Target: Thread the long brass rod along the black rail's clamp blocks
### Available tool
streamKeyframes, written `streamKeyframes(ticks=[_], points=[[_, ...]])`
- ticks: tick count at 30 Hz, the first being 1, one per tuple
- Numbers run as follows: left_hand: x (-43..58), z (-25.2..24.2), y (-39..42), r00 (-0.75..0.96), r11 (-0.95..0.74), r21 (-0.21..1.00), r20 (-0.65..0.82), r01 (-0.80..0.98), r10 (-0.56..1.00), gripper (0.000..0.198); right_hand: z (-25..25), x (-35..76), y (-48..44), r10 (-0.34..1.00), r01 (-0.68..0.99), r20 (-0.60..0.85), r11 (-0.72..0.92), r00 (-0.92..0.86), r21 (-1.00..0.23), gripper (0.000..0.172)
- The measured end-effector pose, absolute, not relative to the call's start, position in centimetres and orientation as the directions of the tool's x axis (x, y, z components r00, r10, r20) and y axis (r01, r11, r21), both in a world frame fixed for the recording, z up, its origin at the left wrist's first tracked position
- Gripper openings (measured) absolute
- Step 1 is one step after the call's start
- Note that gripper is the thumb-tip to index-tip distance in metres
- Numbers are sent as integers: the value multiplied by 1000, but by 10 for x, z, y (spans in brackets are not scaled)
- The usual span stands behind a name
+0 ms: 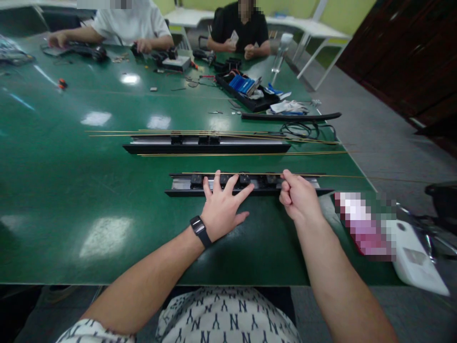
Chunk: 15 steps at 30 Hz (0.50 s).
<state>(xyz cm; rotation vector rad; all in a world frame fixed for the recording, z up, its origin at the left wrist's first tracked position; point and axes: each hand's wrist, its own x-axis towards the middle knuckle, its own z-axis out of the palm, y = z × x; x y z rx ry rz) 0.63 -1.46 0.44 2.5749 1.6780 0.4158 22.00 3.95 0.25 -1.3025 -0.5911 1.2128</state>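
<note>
A black-edged metal channel (pixel 183 183) lies across the table in front of me, with several small black blocks (pixel 196 179) set along its silvery inside. My left hand (pixel 223 209), a dark watch on its wrist, spreads its fingers over the channel's middle; the fingertips reach the blocks and the far edge. At the channel's right part, my right hand (pixel 302 195) is closed in a pinch on a thin brass-coloured rod (pixel 335 176). This rod runs along the far edge of the channel and sticks out well past its right end. The pinching fingertips are partly hidden.
Beyond lies a second channel (pixel 210 148) with more thin rods (pixel 232 154) around it. Further back are a coiled black cable (pixel 303 128), a curved black strip (pixel 291 116), a black tray (pixel 262 103) and a clear bottle (pixel 282 52). Two people sit across the green table (pixel 64 190).
</note>
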Motion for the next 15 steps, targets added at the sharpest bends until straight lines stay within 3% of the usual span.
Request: streamKeyframes(ticks=[15], points=[[6,4,-15,375,-409,179,194,895,907,76,4,224,38,919,-362,-289,-182,267,-914,17]])
